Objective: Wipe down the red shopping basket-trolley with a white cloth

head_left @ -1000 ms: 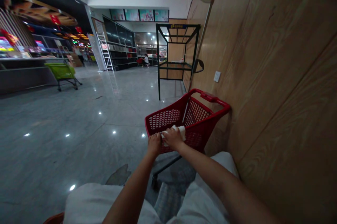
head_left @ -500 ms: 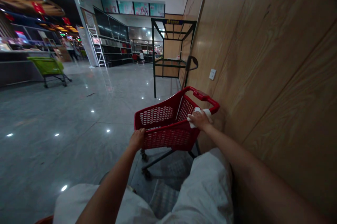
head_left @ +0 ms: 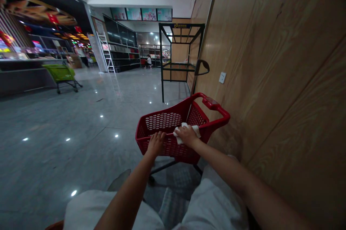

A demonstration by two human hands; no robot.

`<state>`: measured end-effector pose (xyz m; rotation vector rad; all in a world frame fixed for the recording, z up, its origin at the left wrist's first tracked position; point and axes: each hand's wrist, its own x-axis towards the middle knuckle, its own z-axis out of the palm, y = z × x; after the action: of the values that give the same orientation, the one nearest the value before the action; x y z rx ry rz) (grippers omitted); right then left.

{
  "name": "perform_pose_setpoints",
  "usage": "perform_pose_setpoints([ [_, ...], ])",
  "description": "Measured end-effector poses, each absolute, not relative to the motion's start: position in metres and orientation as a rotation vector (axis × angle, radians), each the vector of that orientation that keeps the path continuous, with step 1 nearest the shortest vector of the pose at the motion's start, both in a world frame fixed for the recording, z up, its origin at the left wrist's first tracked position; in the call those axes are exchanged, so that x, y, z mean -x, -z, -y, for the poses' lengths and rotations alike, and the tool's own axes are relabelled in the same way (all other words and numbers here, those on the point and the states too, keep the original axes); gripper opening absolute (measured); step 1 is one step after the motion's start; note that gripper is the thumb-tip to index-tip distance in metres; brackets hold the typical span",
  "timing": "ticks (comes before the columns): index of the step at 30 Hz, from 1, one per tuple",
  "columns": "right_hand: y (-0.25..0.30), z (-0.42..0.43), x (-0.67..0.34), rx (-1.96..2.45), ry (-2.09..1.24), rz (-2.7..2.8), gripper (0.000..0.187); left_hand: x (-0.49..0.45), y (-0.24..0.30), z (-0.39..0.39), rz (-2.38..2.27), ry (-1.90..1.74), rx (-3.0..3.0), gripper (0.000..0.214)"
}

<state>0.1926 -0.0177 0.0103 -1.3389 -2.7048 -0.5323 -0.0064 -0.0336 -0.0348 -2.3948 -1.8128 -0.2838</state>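
Observation:
A small red plastic shopping cart (head_left: pixel 175 149) with honeycomb-holed sides stands on its grey frame in front of my knees. My right hand (head_left: pixel 187 136) is closed on a white cloth (head_left: pixel 195 129) and presses it on the near top rim, around the middle of the side. On that same rim, to the left of the cloth, my left hand (head_left: pixel 156 144) grips with its fingers hooked over the edge. The palms and the lower fingers of both hands are hidden. The cart's red handle (head_left: pixel 213 104) points up and to the right, beside the wall.
A wood-panelled wall (head_left: pixel 259 89) with a white socket (head_left: pixel 222 77) runs close on my right. Behind the cart stands a dark metal rack (head_left: pixel 162 64). A green cart (head_left: pixel 61 73) is at the left, and a person (head_left: pixel 149 61) crouches far back by shelves.
My right hand has slid the cloth leftward along the rim, away from the handle. My left hand has shifted right from the cart's front corner. The view has turned slightly left.

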Motion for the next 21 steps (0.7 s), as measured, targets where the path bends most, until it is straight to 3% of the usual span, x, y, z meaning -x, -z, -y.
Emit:
perform_pose_setpoints([
  [9, -0.051, 0.029, -0.291, 1.411, 0.708, 2.611, 0.037, 0.021, 0.041, 0.032, 1.882, 0.332, 2.305, 0.047],
  [21, 0.009, 0.031, -0.135, 1.439, 0.422, 2.55, 0.037, -0.006, 0.046, 0.045, 1.977, 0.368, 2.231, 0.06],
])
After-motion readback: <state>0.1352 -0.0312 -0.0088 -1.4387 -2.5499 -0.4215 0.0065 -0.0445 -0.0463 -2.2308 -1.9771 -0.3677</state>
